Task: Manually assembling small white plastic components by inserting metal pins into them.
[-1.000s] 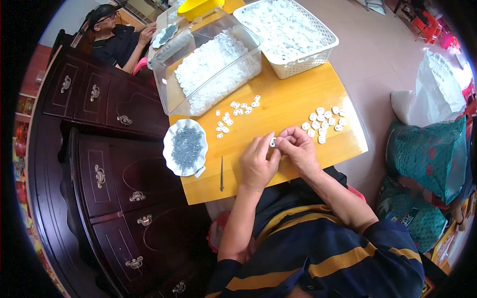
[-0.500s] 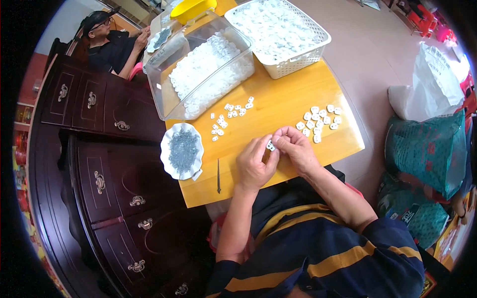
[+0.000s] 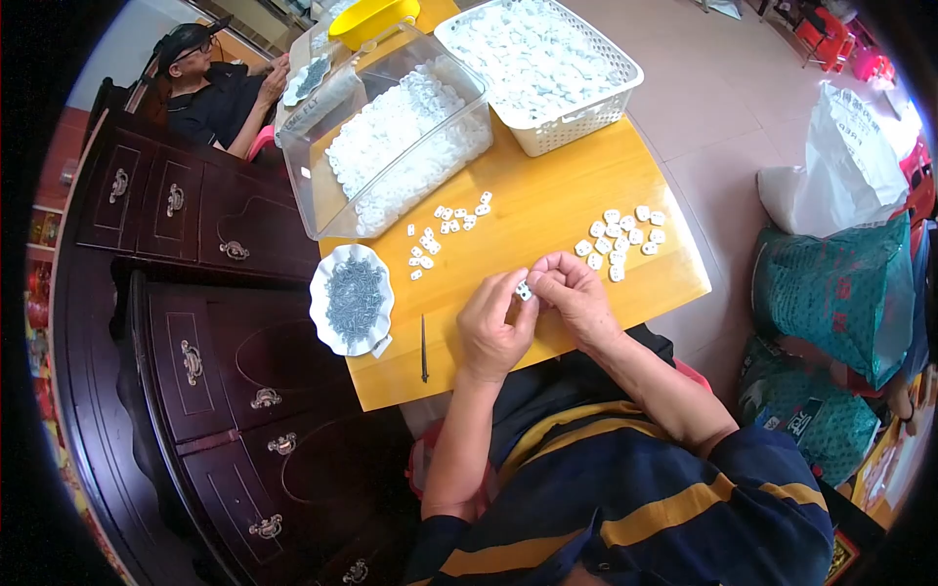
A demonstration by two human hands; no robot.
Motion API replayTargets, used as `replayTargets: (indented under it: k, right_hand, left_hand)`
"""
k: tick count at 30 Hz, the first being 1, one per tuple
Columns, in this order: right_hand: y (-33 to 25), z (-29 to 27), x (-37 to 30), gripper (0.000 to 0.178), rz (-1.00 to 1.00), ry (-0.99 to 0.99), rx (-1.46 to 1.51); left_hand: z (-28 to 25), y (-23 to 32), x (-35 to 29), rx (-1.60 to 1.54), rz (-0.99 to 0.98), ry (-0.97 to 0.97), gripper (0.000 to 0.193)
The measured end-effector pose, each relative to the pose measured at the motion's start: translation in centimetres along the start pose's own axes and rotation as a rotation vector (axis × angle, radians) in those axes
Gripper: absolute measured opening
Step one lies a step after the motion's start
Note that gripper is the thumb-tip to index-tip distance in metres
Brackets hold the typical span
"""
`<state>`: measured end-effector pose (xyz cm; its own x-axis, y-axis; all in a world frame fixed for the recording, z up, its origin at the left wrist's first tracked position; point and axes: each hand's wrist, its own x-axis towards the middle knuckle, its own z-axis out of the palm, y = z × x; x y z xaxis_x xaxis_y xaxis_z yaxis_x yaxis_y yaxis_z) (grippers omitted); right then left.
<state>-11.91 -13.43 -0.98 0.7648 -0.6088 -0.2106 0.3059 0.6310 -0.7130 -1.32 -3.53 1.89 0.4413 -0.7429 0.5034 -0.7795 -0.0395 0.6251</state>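
Both hands meet over the near edge of the wooden table (image 3: pixel 576 176). A small white plastic piece with dark holes (image 3: pixel 524 291) is pinched in the fingers of my left hand (image 3: pixel 491 327). My right hand (image 3: pixel 581 308) is closed, thumb and fingertips against the same piece; whether it also holds some tiny part is hidden. Several similar white pieces (image 3: pixel 625 231) lie beyond my right hand, and a group of smaller white pieces (image 3: pixel 427 240) lies beyond the left. Left of my hands are a thin dark rod-like tool (image 3: pixel 424 347) and a scalloped white dish (image 3: pixel 318 311) of small grey screw-like parts.
A clear plastic bin (image 3: pixel 305 210) and a white perforated basket (image 3: pixel 586 109), both full of white pieces, stand at the back. Dark drawers (image 3: pixel 205 322) flank the left. Bags (image 3: pixel 831 293) stand on the right floor. Another person (image 3: pixel 210 98) sits back left, near a yellow basin (image 3: pixel 376 21).
The whole view has shifted slightly, moving the scene a little to the left. My hands keep their pinch, and the white piece shows its holes a bit more openly.
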Motion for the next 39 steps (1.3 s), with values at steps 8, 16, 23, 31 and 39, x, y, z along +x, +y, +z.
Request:
replayTargets:
  k: [8,16,23,31,39]
  right_hand:
    - [-0.5,0.2,0.0,0.004,-0.006,0.000,-0.017]
    - [-0.7,0.1,-0.3,0.004,-0.041,0.024,-0.077]
    - [-1.3,-0.9,-1.0,0.006,-0.096,0.029,-0.110]
    - [-9.1,-4.9,-2.7,0.020,-0.152,0.257,-0.131]
    - [-15.3,-19.1,-0.3,0.029,-0.192,0.355,0.173]
  left_hand:
    - [-0.1,0.1,-0.1,-0.090,-0.074,-0.018,0.029]
    - [0.0,0.4,0.3,-0.109,-0.039,0.000,0.022]
    - [0.6,1.2,0.4,-0.229,-0.079,-0.014,0.025]
    - [2.4,2.4,1.0,-0.124,0.006,-0.165,0.081]
    - [7.0,2.6,2.9,0.208,0.077,-0.440,0.111]
